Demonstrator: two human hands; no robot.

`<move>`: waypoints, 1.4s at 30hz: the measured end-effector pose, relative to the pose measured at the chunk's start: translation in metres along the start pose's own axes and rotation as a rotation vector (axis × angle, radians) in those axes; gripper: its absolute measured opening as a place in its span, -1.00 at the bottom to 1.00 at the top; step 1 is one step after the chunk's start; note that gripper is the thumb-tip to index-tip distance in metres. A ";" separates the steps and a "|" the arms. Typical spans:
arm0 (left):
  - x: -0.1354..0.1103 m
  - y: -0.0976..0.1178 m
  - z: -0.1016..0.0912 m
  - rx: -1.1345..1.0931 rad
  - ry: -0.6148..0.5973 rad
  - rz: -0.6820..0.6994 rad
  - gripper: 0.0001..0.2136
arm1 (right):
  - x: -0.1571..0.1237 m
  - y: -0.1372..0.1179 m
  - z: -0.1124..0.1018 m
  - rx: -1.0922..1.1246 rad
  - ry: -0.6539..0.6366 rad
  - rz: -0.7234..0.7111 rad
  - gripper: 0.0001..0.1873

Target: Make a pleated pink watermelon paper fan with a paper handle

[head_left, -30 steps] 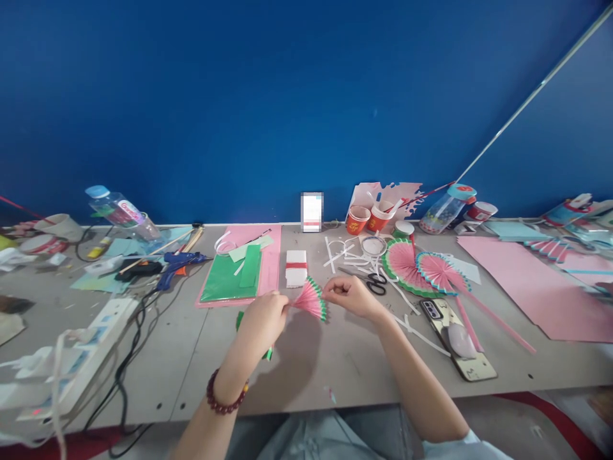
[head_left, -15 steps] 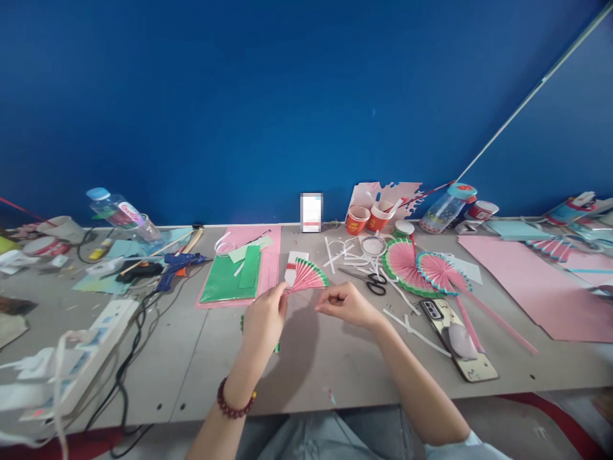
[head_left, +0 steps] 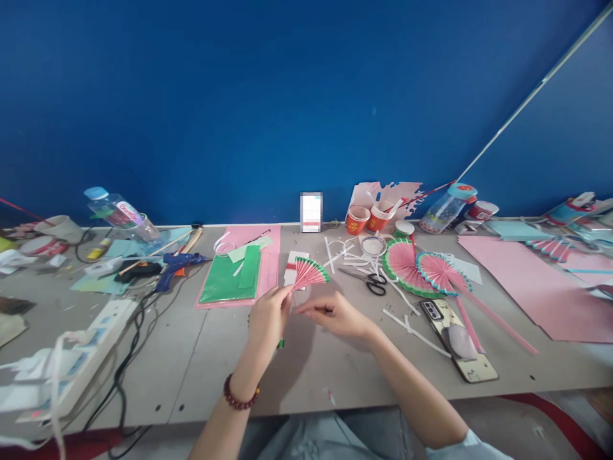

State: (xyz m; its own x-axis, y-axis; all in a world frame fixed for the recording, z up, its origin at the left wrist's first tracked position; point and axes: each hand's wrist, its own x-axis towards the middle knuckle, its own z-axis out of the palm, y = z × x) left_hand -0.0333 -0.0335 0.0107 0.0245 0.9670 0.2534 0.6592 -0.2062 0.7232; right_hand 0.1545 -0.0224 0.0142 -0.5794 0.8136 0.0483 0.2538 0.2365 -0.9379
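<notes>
My left hand (head_left: 272,313) pinches the narrow end of a small pleated paper fan (head_left: 309,273), pink with a green edge, spread to the right above the table. My right hand (head_left: 335,313) is just right of and below the fan, thumb and fingers pinched together near my left fingertips. Whatever it may hold is too small to make out. Behind the fan lies a small white and red box (head_left: 290,271). A bit of green paper (head_left: 280,344) shows beside my left wrist, mostly hidden by it.
Scissors (head_left: 376,283) and white paper strips (head_left: 414,332) lie to the right, beside round pleated fans (head_left: 407,268) and a phone (head_left: 460,342). On the left are green paper sheets (head_left: 225,278), a blue glue gun (head_left: 175,268) and a power strip (head_left: 100,351) with cables.
My right hand has moved left and slightly down, from the fan's right side to near my left fingertips. My left hand still holds the fan, shifted slightly.
</notes>
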 end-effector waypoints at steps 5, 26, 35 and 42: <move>0.003 -0.001 -0.001 -0.046 0.035 -0.028 -0.85 | -0.001 0.002 0.001 -0.005 -0.023 -0.004 -0.66; 0.022 -0.028 -0.024 -1.041 -0.186 -0.618 -0.68 | 0.003 0.015 -0.006 0.122 0.052 0.105 -0.64; 0.022 -0.029 -0.014 -1.016 -0.159 -0.649 -0.64 | 0.005 0.017 -0.014 0.321 0.117 0.057 -0.65; 0.021 -0.025 -0.011 -1.235 -0.121 -0.635 -0.73 | 0.007 0.019 -0.011 0.201 0.088 0.160 -0.61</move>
State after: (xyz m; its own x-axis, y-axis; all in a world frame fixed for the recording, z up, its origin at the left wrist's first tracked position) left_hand -0.0573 -0.0092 0.0048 0.0804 0.9375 -0.3385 -0.4985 0.3319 0.8008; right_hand 0.1641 -0.0066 0.0000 -0.4725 0.8773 -0.0842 0.1723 -0.0018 -0.9850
